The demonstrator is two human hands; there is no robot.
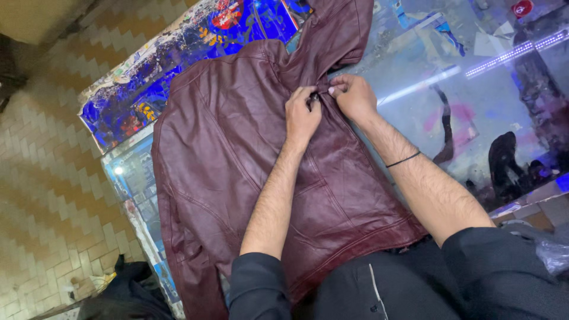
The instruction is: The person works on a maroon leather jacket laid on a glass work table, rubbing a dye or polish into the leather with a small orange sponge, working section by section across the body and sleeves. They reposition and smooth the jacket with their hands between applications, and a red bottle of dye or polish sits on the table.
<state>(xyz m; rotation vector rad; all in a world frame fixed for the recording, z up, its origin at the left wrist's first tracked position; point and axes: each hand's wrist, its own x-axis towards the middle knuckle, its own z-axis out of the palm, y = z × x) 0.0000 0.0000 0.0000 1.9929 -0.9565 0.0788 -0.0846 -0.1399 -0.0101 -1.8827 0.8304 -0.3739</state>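
Maroon leather jacket (237, 178) lies flat on glass counter (474, 101), front closed to near collar. L hand (301, 115) & R hand (354, 95) both pinching at top of front closure, fingers curled. Hood (332, 29) not yet straightened.

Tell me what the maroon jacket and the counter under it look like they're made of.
The maroon jacket looks like leather or faux leather: smooth, creased, soft sheen. The counter looks like glass: glossy, mirroring a light strip, items visible beneath.
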